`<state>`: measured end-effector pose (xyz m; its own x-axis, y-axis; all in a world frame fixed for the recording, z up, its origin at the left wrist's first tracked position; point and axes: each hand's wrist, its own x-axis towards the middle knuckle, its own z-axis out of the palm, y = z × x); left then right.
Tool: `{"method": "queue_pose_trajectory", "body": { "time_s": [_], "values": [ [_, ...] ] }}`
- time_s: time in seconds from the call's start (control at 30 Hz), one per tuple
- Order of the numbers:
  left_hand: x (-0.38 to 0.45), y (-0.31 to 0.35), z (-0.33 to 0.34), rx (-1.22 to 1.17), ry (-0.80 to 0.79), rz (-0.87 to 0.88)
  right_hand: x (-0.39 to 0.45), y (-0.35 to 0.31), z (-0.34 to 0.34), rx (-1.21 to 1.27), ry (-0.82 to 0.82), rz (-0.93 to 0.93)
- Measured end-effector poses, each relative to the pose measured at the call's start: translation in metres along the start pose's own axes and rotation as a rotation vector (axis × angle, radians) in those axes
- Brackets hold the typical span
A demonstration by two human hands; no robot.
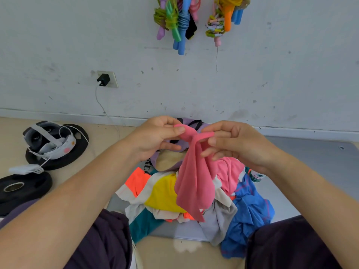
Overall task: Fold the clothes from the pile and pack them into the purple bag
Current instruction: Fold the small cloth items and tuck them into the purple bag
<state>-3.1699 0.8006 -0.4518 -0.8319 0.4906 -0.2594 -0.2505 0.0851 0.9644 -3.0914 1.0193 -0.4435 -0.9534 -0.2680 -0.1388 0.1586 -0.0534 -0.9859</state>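
Scuffed white wall (252, 74) with a socket (111, 78) at far left, beige floor (108, 133), grey mat (310, 162) at right

One wide-angle head-worn view looks forward and down from close above the floor (48, 191), facing the far wall (272, 74), with the person's own forearms reaching in near.

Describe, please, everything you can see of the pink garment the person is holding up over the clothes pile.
The pink soft-fabric garment looks thin and stretchy, plain, with no print. It is bunched and unfolded, hanging in loose vertical folds. Its top edge is pinched between the left hand and the right hand, whose fingers curl round it. Its lower end drapes over the yellow cloth and grey cloth of the pile.
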Motion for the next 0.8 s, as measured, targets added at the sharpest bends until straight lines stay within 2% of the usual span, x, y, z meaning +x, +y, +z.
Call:
{"method": "queue_pose_trajectory", "body": {
  "time_s": [0.1, 0.27, 0.33, 0.5, 0.63, 0.7, 0.8],
  "values": [
    [-0.003, 0.002, 0.005, -0.056, -0.075, -0.05, -0.003, -0.002, 0.001, -0.112, 0.039, -0.037],
    [-0.005, 0.004, 0.01, 0.048, -0.008, -0.033, -0.01, -0.006, 0.009, -0.556, 0.206, -0.149],
    [-0.005, 0.002, 0.012, 0.083, 0.025, -0.013, -0.012, -0.008, 0.013, -0.7, 0.186, -0.207],
    [-0.005, 0.0, 0.019, 0.161, 0.069, 0.086, -0.022, -0.011, 0.027, -0.507, 0.029, -0.122],
    [-0.009, 0.003, 0.025, 0.151, 0.012, 0.092, -0.022, -0.01, 0.034, -0.438, 0.186, -0.224],
    [-0.012, 0.005, 0.029, 0.082, -0.05, 0.068, -0.02, -0.009, 0.033, -0.479, 0.27, -0.228],
    [-0.016, 0.007, 0.032, -0.016, -0.131, 0.025, -0.018, -0.009, 0.03, -0.482, 0.297, -0.189]
  ]
}}
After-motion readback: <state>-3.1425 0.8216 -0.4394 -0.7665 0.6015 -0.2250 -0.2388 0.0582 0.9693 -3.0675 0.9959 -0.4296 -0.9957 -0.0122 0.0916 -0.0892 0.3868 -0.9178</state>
